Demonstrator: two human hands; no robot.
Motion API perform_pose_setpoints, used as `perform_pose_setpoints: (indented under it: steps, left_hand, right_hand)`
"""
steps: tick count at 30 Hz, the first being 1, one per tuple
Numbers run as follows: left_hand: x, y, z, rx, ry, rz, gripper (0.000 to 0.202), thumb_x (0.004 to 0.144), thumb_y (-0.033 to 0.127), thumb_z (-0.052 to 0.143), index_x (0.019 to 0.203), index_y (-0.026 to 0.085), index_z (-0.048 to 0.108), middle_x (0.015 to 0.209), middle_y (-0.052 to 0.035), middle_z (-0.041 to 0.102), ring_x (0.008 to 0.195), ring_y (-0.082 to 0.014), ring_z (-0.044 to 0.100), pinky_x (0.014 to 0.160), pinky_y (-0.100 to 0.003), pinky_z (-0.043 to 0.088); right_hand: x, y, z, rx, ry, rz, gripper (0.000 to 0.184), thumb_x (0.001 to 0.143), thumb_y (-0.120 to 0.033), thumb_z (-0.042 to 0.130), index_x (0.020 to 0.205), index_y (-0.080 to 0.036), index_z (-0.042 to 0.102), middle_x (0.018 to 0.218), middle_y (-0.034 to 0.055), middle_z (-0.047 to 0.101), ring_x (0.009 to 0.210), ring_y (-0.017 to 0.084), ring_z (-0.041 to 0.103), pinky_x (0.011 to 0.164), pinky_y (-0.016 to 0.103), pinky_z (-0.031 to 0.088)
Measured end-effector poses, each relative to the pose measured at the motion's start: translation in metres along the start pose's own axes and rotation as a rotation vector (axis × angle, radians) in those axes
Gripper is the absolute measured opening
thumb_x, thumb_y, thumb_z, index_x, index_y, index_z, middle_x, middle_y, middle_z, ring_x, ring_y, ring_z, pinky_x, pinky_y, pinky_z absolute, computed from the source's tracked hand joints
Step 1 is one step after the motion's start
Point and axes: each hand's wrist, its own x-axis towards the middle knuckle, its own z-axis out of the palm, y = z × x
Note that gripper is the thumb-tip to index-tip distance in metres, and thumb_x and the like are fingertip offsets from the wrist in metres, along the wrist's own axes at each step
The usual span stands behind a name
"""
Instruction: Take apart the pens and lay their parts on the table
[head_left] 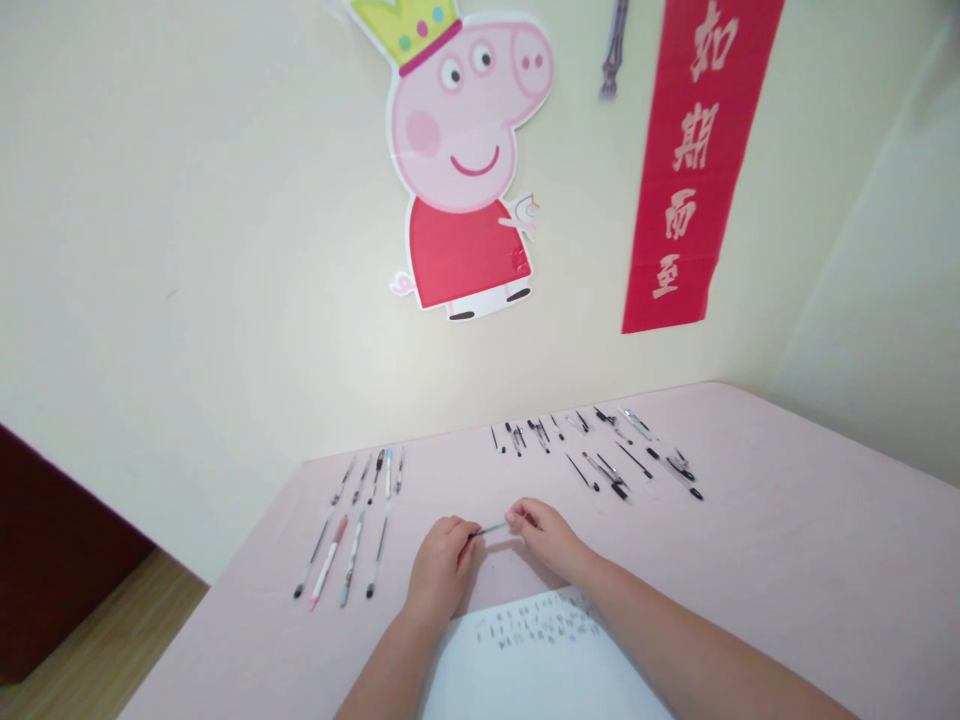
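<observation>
Both hands meet over the middle of the pink table (787, 560). My left hand (441, 568) is closed, its fingertips pinching one end of a thin pen part (491, 528). My right hand (547, 535) is closed on the other end. The part runs level between the two hands, just above the tabletop. A white sheet of paper (536, 665) with small handwriting lies right under my wrists.
Several whole pens (352, 525) lie in two rows at the left of the table. Several loose pen parts (607, 455) are spread at the back right. A cartoon pig sticker (465, 160) and a red banner (694, 160) hang on the wall behind.
</observation>
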Motion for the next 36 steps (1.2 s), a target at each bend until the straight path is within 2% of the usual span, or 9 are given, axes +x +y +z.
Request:
perform_pose_setpoints:
  steps: [2,4,7,12,18,23,30,36]
  left_hand:
    - [0.000,0.001,0.000,0.000,0.004,0.011,0.021,0.086,0.025,0.043,0.091,0.019,0.063,0.084,-0.0063,0.063,0.084,-0.0186,0.056,0.076,-0.033,0.045]
    - [0.000,0.002,0.000,-0.003,0.002,0.020,0.022,0.086,0.025,0.043,0.091,0.019,0.063,0.085,-0.0065,0.063,0.084,-0.0185,0.056,0.076,-0.033,0.045]
    - [-0.001,0.001,0.000,-0.007,0.000,0.018,0.021,0.086,0.026,0.043,0.092,0.019,0.062,0.085,-0.0063,0.063,0.084,-0.0184,0.056,0.076,-0.033,0.045]
    - [-0.002,-0.002,0.001,-0.017,-0.011,-0.004,0.023,0.087,0.028,0.042,0.091,0.019,0.062,0.085,-0.0062,0.063,0.084,-0.0187,0.055,0.076,-0.033,0.044]
    - [0.001,-0.001,-0.001,-0.025,-0.056,-0.054,0.026,0.087,0.027,0.040,0.091,0.018,0.063,0.087,-0.0071,0.063,0.085,-0.0196,0.055,0.077,-0.035,0.043]
    - [0.000,-0.005,0.000,-0.031,-0.040,-0.053,0.024,0.086,0.025,0.041,0.093,0.018,0.062,0.089,-0.0069,0.063,0.087,-0.0195,0.055,0.079,-0.034,0.043]
    - [-0.001,-0.005,0.000,-0.045,-0.042,-0.068,0.028,0.086,0.025,0.039,0.106,0.020,0.059,0.089,-0.0064,0.062,0.087,-0.0191,0.055,0.079,-0.034,0.043]
    - [0.001,-0.002,-0.002,-0.050,-0.073,-0.082,0.030,0.087,0.024,0.037,0.102,0.021,0.062,0.088,-0.0068,0.060,0.087,-0.0190,0.055,0.078,-0.033,0.043]
  right_hand:
    - [-0.001,0.001,0.000,-0.068,-0.018,-0.014,0.039,0.087,-0.040,0.036,0.062,-0.017,0.055,0.059,0.0003,0.052,0.061,0.015,0.049,0.061,0.027,0.037]
    - [-0.001,0.001,0.000,-0.118,-0.039,-0.028,0.041,0.088,-0.038,0.034,0.059,-0.017,0.054,0.057,-0.0001,0.051,0.060,0.015,0.049,0.061,0.027,0.036]
    - [-0.001,0.002,0.001,-0.142,-0.042,-0.062,0.031,0.084,-0.031,0.040,0.060,-0.017,0.054,0.060,0.0001,0.052,0.062,0.015,0.050,0.061,0.026,0.035]
    - [-0.001,0.001,0.002,-0.034,-0.007,-0.042,0.008,0.075,-0.021,0.050,0.072,-0.017,0.057,0.066,-0.0003,0.055,0.064,0.014,0.048,0.062,0.025,0.037]
    - [0.000,-0.002,0.000,0.084,0.006,0.017,0.010,0.070,-0.015,0.052,0.078,-0.018,0.057,0.067,-0.0020,0.053,0.064,0.013,0.048,0.062,0.025,0.038]
    - [0.001,0.002,-0.001,0.153,0.021,0.036,0.011,0.071,-0.017,0.051,0.081,-0.019,0.056,0.064,-0.0036,0.050,0.058,0.012,0.046,0.056,0.023,0.036]
    - [0.003,0.009,0.000,0.313,0.025,0.081,0.014,0.071,-0.025,0.051,0.084,-0.019,0.052,0.058,-0.0061,0.046,0.047,0.010,0.042,0.046,0.022,0.033]
    - [0.005,0.009,-0.001,0.352,0.083,0.109,0.018,0.071,-0.029,0.052,0.086,-0.019,0.051,0.060,-0.0057,0.047,0.045,0.009,0.042,0.044,0.022,0.033]
